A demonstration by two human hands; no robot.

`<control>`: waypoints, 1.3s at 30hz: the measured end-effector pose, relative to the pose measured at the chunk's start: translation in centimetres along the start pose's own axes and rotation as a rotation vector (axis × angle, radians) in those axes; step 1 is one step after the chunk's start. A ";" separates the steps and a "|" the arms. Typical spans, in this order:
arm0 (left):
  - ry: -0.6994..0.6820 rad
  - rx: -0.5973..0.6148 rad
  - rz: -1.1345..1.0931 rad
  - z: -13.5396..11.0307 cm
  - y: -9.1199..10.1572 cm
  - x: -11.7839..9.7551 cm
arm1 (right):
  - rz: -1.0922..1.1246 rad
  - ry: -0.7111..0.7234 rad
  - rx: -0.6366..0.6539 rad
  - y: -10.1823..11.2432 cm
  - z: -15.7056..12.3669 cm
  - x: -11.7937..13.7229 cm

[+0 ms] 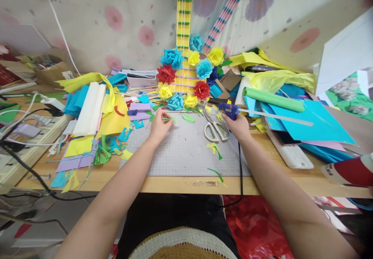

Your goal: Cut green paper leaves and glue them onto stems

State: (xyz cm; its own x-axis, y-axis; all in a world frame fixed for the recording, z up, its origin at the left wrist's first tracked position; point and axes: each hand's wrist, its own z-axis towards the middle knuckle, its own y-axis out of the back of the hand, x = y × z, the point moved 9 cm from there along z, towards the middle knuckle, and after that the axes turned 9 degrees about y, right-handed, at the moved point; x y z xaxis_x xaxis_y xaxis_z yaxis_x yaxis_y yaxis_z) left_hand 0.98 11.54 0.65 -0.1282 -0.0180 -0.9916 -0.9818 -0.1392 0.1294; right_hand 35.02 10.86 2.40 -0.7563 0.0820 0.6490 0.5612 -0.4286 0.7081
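Now, left hand (159,126): grip pinched, thumb and fingertips grasping a thin green paper leaf (169,119) low over the far edge of the cutting mat (186,154).
Right hand (239,126): grip clenched around the blue glue gun (228,110), nozzle facing left toward the leaf. The two are apart.
Scissors (215,130): lie on the mat between the hands, nearer the right one.
Leaf and nozzle, handling (judgement): best to hold the leaf by one end so the other stays free. Bring the nozzle to that free end and lay only a small bead. Pinching fingers should sit well back from the hot glue.
Leaf under pressure (judgement): paper this thin probably buckles, so a light touch suits it.
Cord (240,165): black, runs from under the right hand over the front edge of the bench (291,181). Judged worth keeping clear of the scissors so that it does not drag them.
Leaf, looks: small, slim, pointed, bright green, apparently floppy. It sits near the foot of the paper guitar (184,18).
Paper guitar: yellow, propped against the wall, its body crowded with paper flowers (166,74) in red, blue and yellow.
Mat: grey, gridded, scattered with green trimmings. A second loose leaf (188,118) lies just right of the left hand.
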 end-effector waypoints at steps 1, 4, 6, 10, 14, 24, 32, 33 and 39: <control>-0.008 -0.006 0.016 0.1 0.0 0.1 | 0.078 0.011 -0.015 0.1 0.0 0.7; -0.026 -0.031 0.055 0.0 0.1 0.0 | 0.322 0.091 0.098 -0.9 -0.8 4.1; -0.039 -0.055 0.085 -0.2 0.2 -0.3 | 0.402 0.177 0.272 -2.6 -1.9 7.0; 0.004 -0.082 0.067 -0.2 0.6 -0.2 | 0.399 0.355 0.426 -5.1 -4.2 11.0; 0.049 -0.097 0.008 0.0 0.9 0.3 | 0.305 0.384 0.402 -6.3 -5.3 10.9; 0.083 -0.084 -0.090 -0.3 0.6 0.3 | 0.216 0.473 0.370 -6.3 -6.3 11.3; 0.122 -0.061 -0.111 -0.4 0.3 0.6 | 0.160 0.474 0.371 -6.6 -6.3 11.2; 0.130 -0.060 -0.113 -0.4 0.2 0.6 | 0.162 0.479 0.370 -6.6 -6.4 11.3; 0.144 -0.056 -0.088 -0.3 0.2 0.9 | 0.213 0.534 0.379 -6.6 -6.6 12.1</control>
State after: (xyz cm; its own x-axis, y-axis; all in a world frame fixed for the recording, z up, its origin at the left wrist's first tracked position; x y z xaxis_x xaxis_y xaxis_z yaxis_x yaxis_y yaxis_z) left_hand 0.72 11.21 -0.18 -0.0163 -0.1441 -0.9894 -0.9785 -0.2013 0.0454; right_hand 19.95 8.70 3.72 -0.6241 -0.4656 0.6275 0.7212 -0.0341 0.6919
